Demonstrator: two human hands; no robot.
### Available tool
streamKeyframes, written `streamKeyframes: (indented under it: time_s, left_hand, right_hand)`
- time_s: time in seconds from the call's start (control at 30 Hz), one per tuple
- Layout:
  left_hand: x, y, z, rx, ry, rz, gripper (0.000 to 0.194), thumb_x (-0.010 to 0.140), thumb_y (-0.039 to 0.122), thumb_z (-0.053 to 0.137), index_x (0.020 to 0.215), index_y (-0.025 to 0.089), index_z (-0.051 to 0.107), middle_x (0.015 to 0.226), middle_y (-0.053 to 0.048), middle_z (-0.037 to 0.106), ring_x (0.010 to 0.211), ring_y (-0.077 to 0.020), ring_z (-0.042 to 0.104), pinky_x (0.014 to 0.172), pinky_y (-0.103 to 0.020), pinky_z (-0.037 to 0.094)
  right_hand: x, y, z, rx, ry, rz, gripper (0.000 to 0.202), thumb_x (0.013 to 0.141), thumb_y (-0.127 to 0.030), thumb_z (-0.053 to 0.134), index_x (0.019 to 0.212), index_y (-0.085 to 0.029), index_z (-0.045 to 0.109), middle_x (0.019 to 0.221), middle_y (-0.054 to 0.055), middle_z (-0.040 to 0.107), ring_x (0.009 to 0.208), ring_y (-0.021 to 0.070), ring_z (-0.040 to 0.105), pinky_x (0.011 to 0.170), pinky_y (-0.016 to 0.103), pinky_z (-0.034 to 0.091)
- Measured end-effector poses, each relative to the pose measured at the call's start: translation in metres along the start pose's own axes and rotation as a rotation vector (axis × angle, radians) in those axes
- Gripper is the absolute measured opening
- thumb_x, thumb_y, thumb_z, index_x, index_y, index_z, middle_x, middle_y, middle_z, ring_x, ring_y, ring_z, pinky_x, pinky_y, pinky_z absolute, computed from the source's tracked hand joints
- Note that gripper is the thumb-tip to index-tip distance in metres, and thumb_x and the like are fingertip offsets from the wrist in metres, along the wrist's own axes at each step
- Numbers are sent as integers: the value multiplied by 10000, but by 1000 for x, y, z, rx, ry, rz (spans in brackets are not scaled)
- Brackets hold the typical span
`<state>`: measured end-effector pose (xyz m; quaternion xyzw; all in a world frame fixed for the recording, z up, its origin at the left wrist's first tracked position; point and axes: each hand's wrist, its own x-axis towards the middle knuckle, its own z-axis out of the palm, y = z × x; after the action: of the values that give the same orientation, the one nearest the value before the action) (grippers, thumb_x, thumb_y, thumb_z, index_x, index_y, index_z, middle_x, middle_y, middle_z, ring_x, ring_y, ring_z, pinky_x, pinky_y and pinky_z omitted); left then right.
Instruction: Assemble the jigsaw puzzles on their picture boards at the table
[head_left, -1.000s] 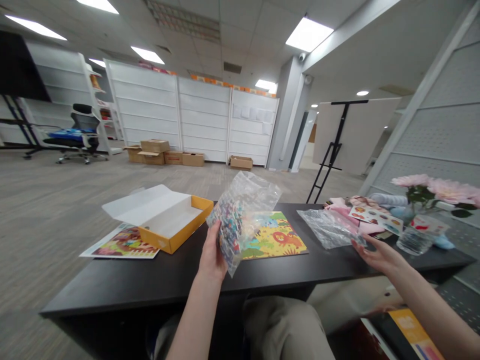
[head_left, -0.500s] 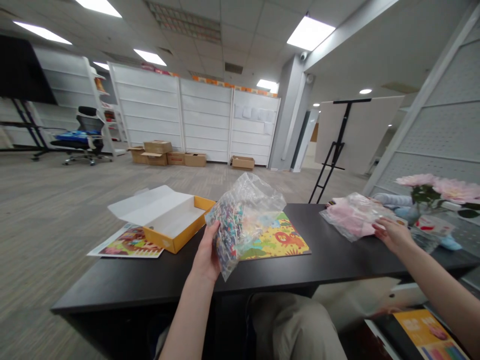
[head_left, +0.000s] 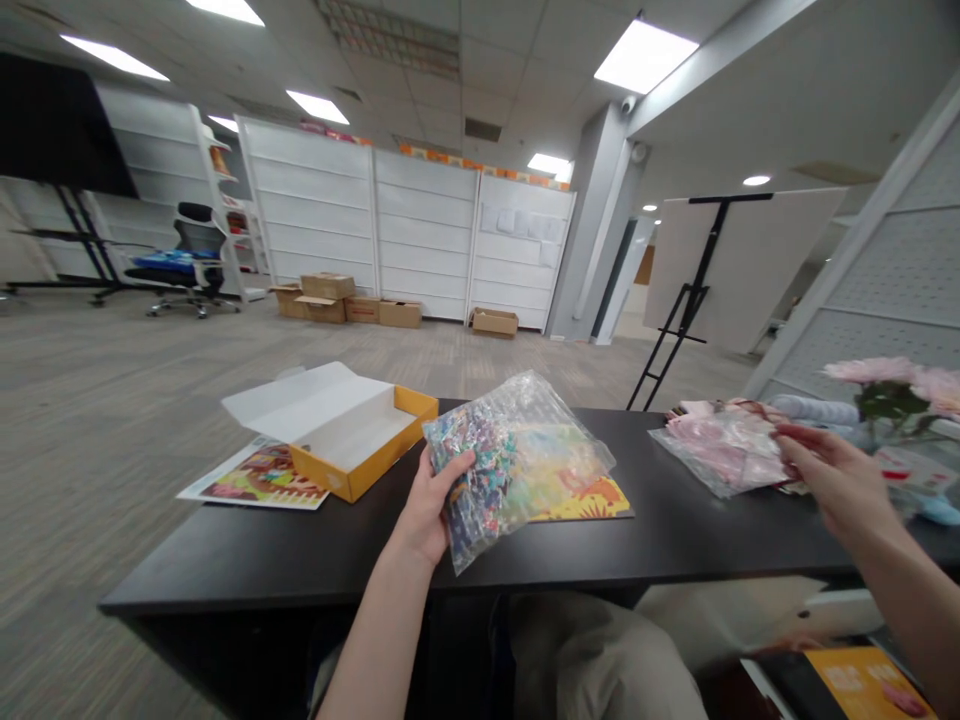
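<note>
My left hand [head_left: 433, 508] grips the left side of a clear plastic bag [head_left: 487, 465] full of small colourful pieces, thumb on top. The bag is held above the dark table [head_left: 300, 560] and partly covers a yellow illustrated board [head_left: 600, 500]. At the right, the thumb and fingers of my right hand [head_left: 832, 470] are pressed together at the edge of a clear bag with pink contents [head_left: 724, 445]. An open yellow box [head_left: 364, 470] with a white lid lies left of the held bag, partly over a printed sheet [head_left: 262, 475].
Pink flowers [head_left: 885, 385] stand at the right end of the table, near a grey-white roll [head_left: 814, 408]. Below the table edge at the right is a yellow and black package [head_left: 862, 680]. A black easel [head_left: 682, 300] stands behind the table.
The bag in my left hand has flattened and spread to the right, covering more of the board. My right hand has closed at the pink bag's edge. The view has shifted slightly.
</note>
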<state>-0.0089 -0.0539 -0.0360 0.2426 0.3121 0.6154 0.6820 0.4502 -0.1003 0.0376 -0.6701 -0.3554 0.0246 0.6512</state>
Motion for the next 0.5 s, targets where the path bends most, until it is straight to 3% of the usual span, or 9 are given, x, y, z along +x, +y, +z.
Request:
streamKeyframes:
  time_s: [0.07,0.13,0.2,0.27,0.33,0.4,0.5]
  left_hand:
    - [-1,-2,4,21,-16,5,673,703,179,835,1302,258,538,1096,-82,733,887,-250,743,813,-388,627]
    - [-1,-5,9,44,-47,12,694,692,172,839,1311,260,537,1110,-87,727,907,-262,739,803,-389,629]
    - [0,-8,13,70,-80,20,744,684,167,842,1345,268,516,1122,-90,722,926,-272,735,801,-392,628]
    - [2,-10,15,99,-89,35,806,672,157,847,1383,275,486,1133,-93,718,950,-279,731,810,-391,624]
    - [5,-12,13,133,-73,60,858,654,143,858,1404,279,465,1143,-93,717,980,-286,725,823,-388,620]
    - [9,-13,10,165,-62,83,887,643,144,870,1413,289,454,1163,-90,716,1022,-291,714,850,-388,611]
    - [12,-13,5,201,-83,93,894,651,180,879,1422,295,442,1199,-87,711,1078,-295,696,899,-397,594]
  right_hand:
    - [-32,-27,25,39,-291,-157,272,640,-402,773,828,-209,737,845,103,694,574,139,531,467,252,456]
    - [-63,-53,61,-15,-592,-189,359,662,-475,773,884,-194,754,841,103,727,592,159,579,487,259,469]
    - [-87,-70,103,-69,-819,-235,337,692,-482,750,880,-202,759,752,59,727,593,169,593,504,256,459]
    - [-104,-77,142,-138,-975,-352,232,726,-436,734,720,-204,740,622,13,681,584,169,577,533,259,439]
    - [-116,-76,173,-168,-1026,-455,279,763,-392,710,565,-199,674,519,-7,609,551,161,539,549,271,415]
    - [-126,-71,193,-79,-1090,-450,268,778,-363,710,562,-209,666,529,-14,603,553,166,535,561,284,423]
    - [-142,-58,207,178,-1130,-145,138,832,-361,704,789,-234,738,715,6,692,646,205,604,578,311,481]
